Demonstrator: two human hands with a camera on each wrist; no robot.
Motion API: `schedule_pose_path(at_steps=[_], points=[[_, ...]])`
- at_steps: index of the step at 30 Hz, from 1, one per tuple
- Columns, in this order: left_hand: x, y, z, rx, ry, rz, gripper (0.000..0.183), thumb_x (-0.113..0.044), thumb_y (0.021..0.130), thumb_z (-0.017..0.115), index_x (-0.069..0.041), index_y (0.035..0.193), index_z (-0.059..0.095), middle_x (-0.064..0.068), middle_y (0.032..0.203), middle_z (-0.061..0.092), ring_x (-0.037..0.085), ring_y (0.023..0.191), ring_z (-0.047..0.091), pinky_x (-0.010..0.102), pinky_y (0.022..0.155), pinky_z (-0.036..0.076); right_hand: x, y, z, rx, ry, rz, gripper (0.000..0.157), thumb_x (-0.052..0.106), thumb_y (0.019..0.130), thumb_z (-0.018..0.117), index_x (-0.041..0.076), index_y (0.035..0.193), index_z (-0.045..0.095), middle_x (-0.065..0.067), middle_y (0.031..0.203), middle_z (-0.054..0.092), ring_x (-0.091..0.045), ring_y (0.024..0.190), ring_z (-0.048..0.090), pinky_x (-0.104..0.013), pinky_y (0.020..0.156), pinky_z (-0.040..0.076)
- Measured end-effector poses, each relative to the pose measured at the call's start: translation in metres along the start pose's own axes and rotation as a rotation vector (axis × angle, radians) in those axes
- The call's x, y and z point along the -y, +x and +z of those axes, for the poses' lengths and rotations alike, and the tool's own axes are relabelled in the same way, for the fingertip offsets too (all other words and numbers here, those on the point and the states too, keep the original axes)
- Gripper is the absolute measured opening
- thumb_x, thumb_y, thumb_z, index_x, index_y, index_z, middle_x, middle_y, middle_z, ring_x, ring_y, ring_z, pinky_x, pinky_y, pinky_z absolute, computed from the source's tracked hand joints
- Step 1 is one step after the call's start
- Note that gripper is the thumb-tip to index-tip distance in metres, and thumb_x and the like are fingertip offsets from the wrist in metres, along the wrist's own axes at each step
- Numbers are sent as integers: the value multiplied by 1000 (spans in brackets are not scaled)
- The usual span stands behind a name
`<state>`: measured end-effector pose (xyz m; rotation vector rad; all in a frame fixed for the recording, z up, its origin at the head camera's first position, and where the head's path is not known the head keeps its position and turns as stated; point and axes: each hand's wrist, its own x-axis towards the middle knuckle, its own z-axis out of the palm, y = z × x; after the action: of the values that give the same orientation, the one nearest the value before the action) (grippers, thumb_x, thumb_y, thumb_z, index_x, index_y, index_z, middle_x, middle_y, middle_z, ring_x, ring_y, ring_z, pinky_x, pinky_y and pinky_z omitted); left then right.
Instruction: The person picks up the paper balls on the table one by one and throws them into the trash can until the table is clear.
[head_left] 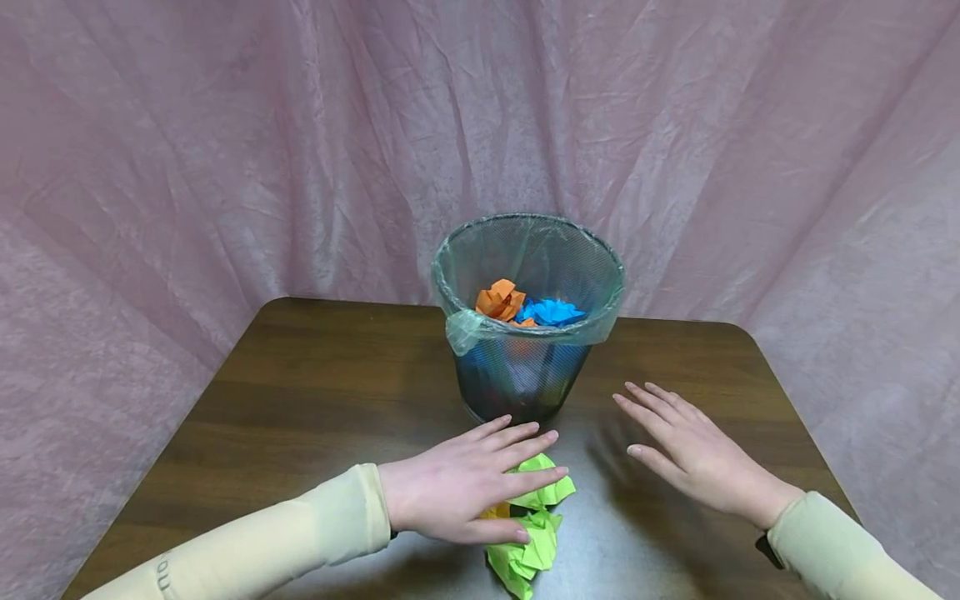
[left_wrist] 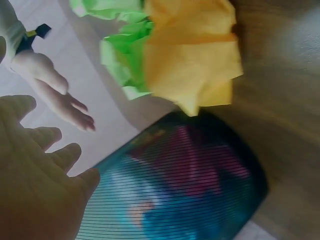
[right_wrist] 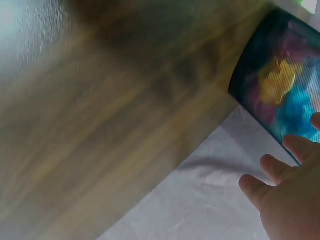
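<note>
My left hand (head_left: pixel 468 483) hovers with spread, straight fingers over crumpled paper on the table, and partly covers it. Two pieces of crumpled green paper (head_left: pixel 525 554) show beside its thumb and fingers. A crumpled yellow-orange paper (left_wrist: pixel 192 55) lies against the green ones, mostly hidden under the hand in the head view. To the right, my right hand (head_left: pixel 701 454) is held above the table, fingers extended and holding nothing. Behind both hands stands a mesh wastebasket (head_left: pixel 517 375) with a translucent green liner. Orange paper (head_left: pixel 500 300) and blue paper (head_left: pixel 551 312) lie crumpled inside it.
The brown wooden table (head_left: pixel 337 375) has rounded far corners. A pinkish curtain (head_left: pixel 375 150) hangs close behind it. Through the basket's mesh, pink paper (left_wrist: pixel 192 165) is visible in the left wrist view. Liner plastic bunches at a knot (head_left: pixel 463 331) on the rim.
</note>
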<state>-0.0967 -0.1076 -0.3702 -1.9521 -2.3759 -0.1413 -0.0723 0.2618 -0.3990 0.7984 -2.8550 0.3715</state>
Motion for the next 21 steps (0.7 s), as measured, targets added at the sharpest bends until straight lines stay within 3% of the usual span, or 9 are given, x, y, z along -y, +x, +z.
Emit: schedule_pose_path(at_steps=[9, 16, 21], points=[[9, -16, 17, 21, -28, -80, 76, -65, 103, 40, -23, 164, 25, 5, 171, 12, 25, 156, 9, 51, 123, 19, 17, -3, 16, -13, 3, -42, 65, 39, 102, 64, 23, 160, 38, 0, 165, 32, -31, 150, 30, -50, 117, 25], [15, -28, 27, 23, -44, -125, 79, -66, 102, 43, -21, 164, 26, 7, 170, 14, 31, 155, 19, 53, 122, 22, 34, 1, 25, -7, 1, -122, 67, 39, 102, 64, 25, 161, 36, 1, 166, 30, -31, 150, 31, -46, 118, 24], [20, -38, 34, 14, -96, -165, 79, -66, 101, 46, -22, 164, 27, 6, 171, 12, 30, 155, 17, 54, 121, 22, 45, 8, 32, 33, -3, -200, 65, 42, 104, 60, 28, 162, 34, 1, 167, 27, -30, 152, 28, -45, 119, 23]])
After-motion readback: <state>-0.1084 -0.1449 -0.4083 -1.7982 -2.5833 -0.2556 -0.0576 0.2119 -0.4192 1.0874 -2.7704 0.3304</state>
